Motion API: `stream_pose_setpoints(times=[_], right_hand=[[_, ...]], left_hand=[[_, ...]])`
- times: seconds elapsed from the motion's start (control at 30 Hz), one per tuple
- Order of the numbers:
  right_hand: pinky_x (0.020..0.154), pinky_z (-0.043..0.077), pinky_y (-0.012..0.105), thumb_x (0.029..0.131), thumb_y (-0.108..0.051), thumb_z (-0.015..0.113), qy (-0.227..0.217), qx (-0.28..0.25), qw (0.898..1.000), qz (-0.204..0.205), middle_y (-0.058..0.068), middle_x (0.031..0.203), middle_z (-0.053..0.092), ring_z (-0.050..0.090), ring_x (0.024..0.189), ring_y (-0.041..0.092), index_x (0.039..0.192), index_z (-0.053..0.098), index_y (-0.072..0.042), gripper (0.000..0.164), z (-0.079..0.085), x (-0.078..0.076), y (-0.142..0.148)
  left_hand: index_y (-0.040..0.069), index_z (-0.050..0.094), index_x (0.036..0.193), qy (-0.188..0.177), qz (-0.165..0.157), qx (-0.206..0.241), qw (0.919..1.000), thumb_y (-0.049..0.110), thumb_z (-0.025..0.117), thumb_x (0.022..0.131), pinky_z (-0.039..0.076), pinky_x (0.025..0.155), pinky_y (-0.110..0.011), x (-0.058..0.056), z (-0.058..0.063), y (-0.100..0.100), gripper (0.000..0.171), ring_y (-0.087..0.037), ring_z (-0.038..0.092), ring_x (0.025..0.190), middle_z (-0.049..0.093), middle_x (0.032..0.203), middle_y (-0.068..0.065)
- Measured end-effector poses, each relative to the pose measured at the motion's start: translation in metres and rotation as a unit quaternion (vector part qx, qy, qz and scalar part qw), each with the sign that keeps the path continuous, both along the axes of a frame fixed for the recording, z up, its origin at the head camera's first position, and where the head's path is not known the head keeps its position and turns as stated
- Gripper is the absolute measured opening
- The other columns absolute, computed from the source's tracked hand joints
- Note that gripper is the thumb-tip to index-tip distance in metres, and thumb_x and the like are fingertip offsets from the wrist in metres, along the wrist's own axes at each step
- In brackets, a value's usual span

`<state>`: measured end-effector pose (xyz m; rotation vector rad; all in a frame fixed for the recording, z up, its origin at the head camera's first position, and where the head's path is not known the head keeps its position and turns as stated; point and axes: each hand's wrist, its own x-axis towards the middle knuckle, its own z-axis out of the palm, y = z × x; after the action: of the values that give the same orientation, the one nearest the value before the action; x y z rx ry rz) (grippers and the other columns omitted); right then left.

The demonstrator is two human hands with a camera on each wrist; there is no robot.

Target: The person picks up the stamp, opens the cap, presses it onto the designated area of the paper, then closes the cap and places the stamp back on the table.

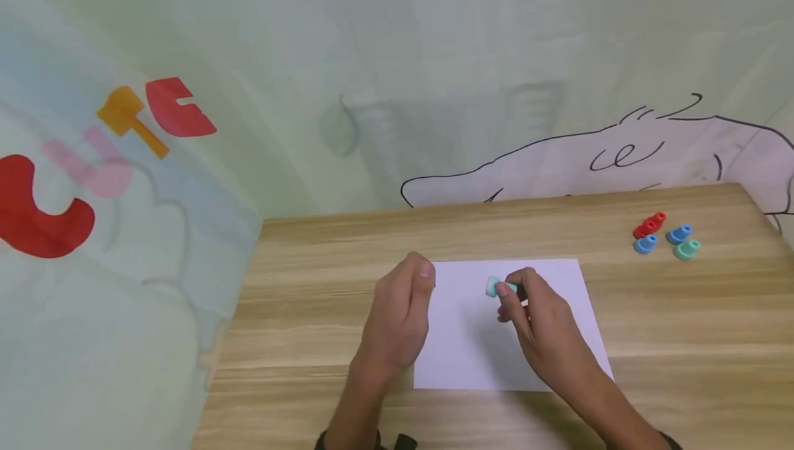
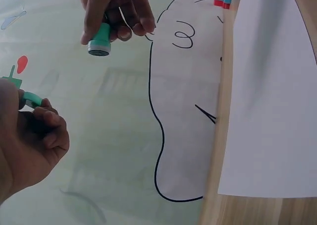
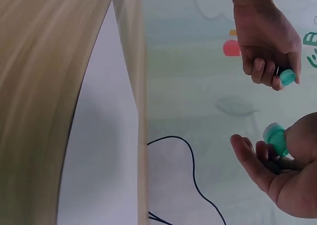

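My right hand [image 1: 548,326] pinches a small green self-inking stamp [image 1: 493,287] between thumb and fingers above a white sheet of paper [image 1: 459,353]. In the left wrist view the stamp [image 2: 100,44] shows a pale rim and a dark end face. To its left my left hand [image 1: 400,315] is raised by the paper's left edge with curled fingers. A green cap [image 3: 287,77] sits in its grip in the right wrist view; from the head view it is hidden. Stamp and cap are apart.
On the wooden table [image 1: 310,326], several small stamps stand at the back right: two red [image 1: 645,230], two blue [image 1: 646,244] and one green [image 1: 687,250]. A printed cloth backdrop [image 1: 310,126] rises behind the table and along its left side.
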<state>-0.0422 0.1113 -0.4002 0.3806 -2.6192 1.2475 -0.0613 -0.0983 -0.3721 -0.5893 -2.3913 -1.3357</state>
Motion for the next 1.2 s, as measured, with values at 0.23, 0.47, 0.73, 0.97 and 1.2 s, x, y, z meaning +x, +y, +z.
stream_pose_setpoints(times=[0.23,0.47,0.73,0.97,1.2], right_hand=[[0.063,0.050,0.022,0.097,-0.040,0.048,-0.031,0.009,0.999,0.031,-0.009,0.089,0.054,0.054,0.073,0.000,0.108,0.045,-0.018,0.025,0.002,-0.011,-0.005],[0.071,0.050,0.021,0.094,-0.033,0.056,-0.032,0.032,0.997,0.057,-0.007,0.098,0.053,0.054,0.084,0.003,0.109,0.047,-0.015,0.025,0.002,-0.025,-0.016],[0.069,0.051,0.021,0.090,-0.031,0.062,-0.030,0.055,0.994,0.086,0.000,0.098,0.051,0.055,0.083,0.009,0.109,0.052,-0.012,0.028,-0.001,-0.045,-0.037],[0.061,0.049,0.019,0.088,-0.022,0.066,-0.035,0.076,0.991,0.105,0.002,0.095,0.053,0.055,0.077,0.010,0.104,0.058,-0.012,0.021,-0.009,-0.064,-0.059],[0.058,0.048,0.019,0.086,-0.016,0.068,-0.056,0.116,0.984,0.121,0.005,0.093,0.054,0.056,0.077,0.012,0.101,0.063,-0.008,0.018,-0.021,-0.083,-0.076]], left_hand=[[0.017,0.044,0.086,0.001,0.012,0.014,0.9998,0.026,0.034,0.103,0.037,0.049,-0.025,0.004,0.010,-0.011,0.021,-0.009,0.038,0.060,0.041,0.071,0.006],[0.012,0.047,0.099,0.044,0.001,0.080,0.9958,0.016,0.038,0.100,0.047,0.068,-0.030,0.008,0.021,-0.019,0.010,-0.014,0.049,0.077,0.050,0.085,0.001],[0.004,0.044,0.110,0.098,-0.021,0.149,0.9836,0.008,0.038,0.098,0.049,0.063,-0.031,0.013,0.033,-0.026,0.015,-0.017,0.054,0.077,0.055,0.093,-0.007],[-0.004,0.043,0.111,0.144,-0.033,0.169,0.9746,0.008,0.037,0.098,0.049,0.063,-0.032,0.017,0.045,-0.030,0.019,-0.020,0.052,0.078,0.055,0.095,-0.012],[-0.009,0.042,0.109,0.177,-0.038,0.181,0.9667,0.007,0.038,0.097,0.045,0.062,-0.029,0.020,0.056,-0.033,0.021,-0.020,0.049,0.073,0.053,0.094,-0.018]])
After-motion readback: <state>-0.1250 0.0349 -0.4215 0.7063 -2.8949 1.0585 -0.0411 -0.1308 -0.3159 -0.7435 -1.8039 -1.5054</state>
